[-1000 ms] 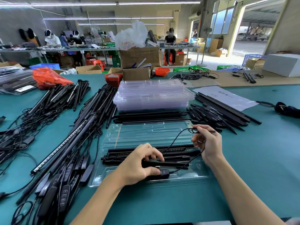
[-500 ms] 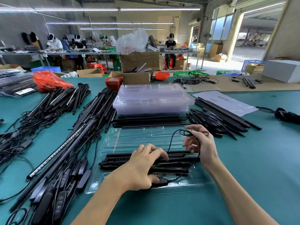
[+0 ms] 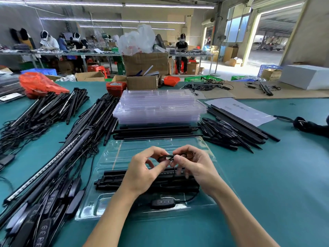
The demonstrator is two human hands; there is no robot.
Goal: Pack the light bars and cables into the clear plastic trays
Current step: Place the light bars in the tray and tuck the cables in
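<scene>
A clear plastic tray [image 3: 114, 154] lies open on the green table in front of me. Black light bars [image 3: 110, 179] lie across its middle slots, and a black controller [image 3: 162, 203] sits in the near compartment. Above the tray, my left hand [image 3: 142, 172] and my right hand [image 3: 194, 166] meet and pinch a small coil of black cable [image 3: 175, 155] between their fingertips. The cable runs down from the coil toward the bars.
A stack of clear trays [image 3: 160, 107] stands behind the open one, with black bars [image 3: 154, 131] lying in front of it. Heaps of light bars with cables [image 3: 53, 157] fill the left. Thin black rods [image 3: 231, 129] and a paper sheet [image 3: 240, 109] lie at the right.
My left hand left the controller in the tray and rose to join my right hand at the cable. The loose cable is now gathered into a small coil between both hands.
</scene>
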